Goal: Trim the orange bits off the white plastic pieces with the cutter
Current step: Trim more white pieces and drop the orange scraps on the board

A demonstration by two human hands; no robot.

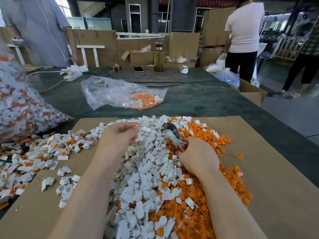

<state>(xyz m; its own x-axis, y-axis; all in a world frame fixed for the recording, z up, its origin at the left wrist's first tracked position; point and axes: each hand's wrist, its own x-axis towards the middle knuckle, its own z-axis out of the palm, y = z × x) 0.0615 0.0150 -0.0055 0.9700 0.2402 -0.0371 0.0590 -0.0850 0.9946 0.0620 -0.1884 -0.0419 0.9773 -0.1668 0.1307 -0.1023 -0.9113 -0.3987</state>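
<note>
A big heap of white plastic pieces (pixel 148 169) fills the middle of a brown cardboard sheet (pixel 276 169), with a heap of cut orange bits (pixel 207 135) along its right side. To the left lie untrimmed white pieces with orange bits (pixel 34 156) still on them. My right hand (pixel 196 154) grips the red handles of a cutter (pixel 172 133), whose metal jaws point up and left over the pile. My left hand (pixel 120 135) hovers above the white heap with curled fingers and pinches a small white piece (pixel 137 125) at its fingertips.
A full clear bag of untrimmed pieces (pixel 20 104) lies at the left, and a nearly flat clear bag (pixel 120 94) holds orange bits on the green table. A phone (pixel 138 69), a bottle (pixel 158 57) and a power strip (pixel 72 75) sit farther back. Two people stand beyond, among cardboard boxes.
</note>
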